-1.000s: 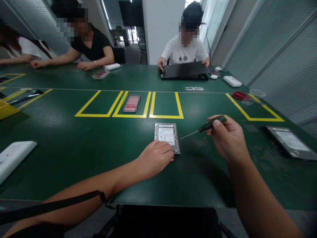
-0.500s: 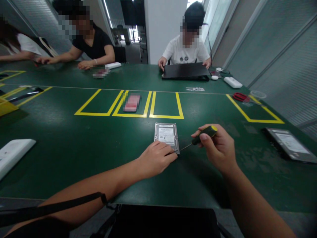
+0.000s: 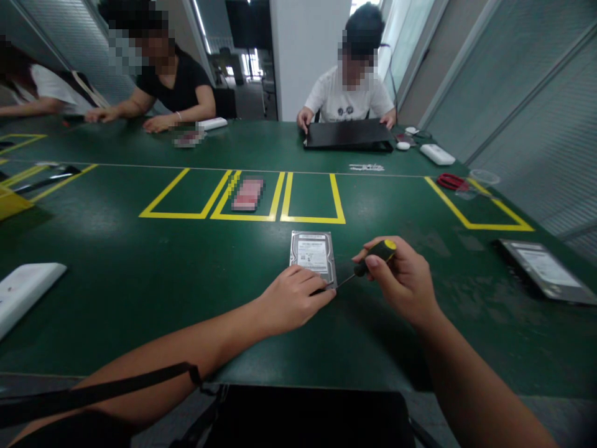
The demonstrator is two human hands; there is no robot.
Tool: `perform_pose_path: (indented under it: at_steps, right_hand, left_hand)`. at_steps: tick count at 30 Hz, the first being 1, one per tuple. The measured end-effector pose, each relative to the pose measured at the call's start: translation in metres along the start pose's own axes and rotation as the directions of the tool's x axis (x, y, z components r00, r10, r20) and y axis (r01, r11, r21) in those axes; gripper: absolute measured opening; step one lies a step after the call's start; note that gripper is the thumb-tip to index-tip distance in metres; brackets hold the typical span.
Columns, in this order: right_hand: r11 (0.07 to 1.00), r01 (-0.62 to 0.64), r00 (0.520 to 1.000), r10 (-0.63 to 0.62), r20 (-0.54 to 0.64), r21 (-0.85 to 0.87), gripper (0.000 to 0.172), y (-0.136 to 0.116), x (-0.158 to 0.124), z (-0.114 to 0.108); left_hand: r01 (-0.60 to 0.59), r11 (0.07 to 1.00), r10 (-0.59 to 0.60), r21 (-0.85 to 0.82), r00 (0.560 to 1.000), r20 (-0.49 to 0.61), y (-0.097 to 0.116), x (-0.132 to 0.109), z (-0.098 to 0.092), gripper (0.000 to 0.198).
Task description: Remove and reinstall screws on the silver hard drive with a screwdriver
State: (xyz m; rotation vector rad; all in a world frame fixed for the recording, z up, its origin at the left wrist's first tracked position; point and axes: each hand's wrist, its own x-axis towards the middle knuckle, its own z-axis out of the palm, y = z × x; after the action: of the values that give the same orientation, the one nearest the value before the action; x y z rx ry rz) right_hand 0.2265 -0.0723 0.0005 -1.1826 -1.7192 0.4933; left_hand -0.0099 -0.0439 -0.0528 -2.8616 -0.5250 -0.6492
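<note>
A silver hard drive (image 3: pixel 313 254) with a white label lies flat on the green table (image 3: pixel 140 267), just in front of me. My left hand (image 3: pixel 291 300) rests on its near edge, fingers curled and pressing down on it. My right hand (image 3: pixel 403 280) is closed round a screwdriver (image 3: pixel 370 257) with a black and yellow handle. The thin shaft slants down to the left, and its tip is at the drive's near right corner, beside my left fingertips.
Yellow tape rectangles (image 3: pixel 312 199) mark the table beyond the drive; one holds a pink object (image 3: pixel 248 193). Another drive (image 3: pixel 543 269) lies at right, a white device (image 3: pixel 25 292) at left. A person in white sits behind a black laptop (image 3: pixel 347 134); other people sit at far left.
My right hand has come down and to the left with the screwdriver, bringing its tip from beside the drive to the near right corner. My left hand has stayed on the drive.
</note>
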Motion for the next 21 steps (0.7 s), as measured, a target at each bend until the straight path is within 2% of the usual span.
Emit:
perform_pose_path:
  at_steps: [10, 16, 21]
  right_hand:
    - [0.999, 0.037, 0.999, -0.036, 0.025, -0.039, 0.018, -0.001, 0.0, -0.001]
    - [0.978, 0.17, 0.985, -0.165, 0.052, -0.125, 0.017, -0.009, 0.005, -0.005]
    - [0.943, 0.256, 0.963, -0.23, 0.142, -0.211, 0.024, -0.017, 0.008, -0.007]
  left_hand:
    - [-0.004, 1.0, 0.004, 0.007, 1.0, 0.017, 0.0, 0.0, -0.001, 0.027]
    - [0.0, 1.0, 0.0, 0.02, 1.0, 0.025, 0.001, 0.0, -0.001, 0.028]
    - [0.002, 1.0, -0.003, 0.02, 1.0, 0.026, 0.0, 0.0, -0.001, 0.028]
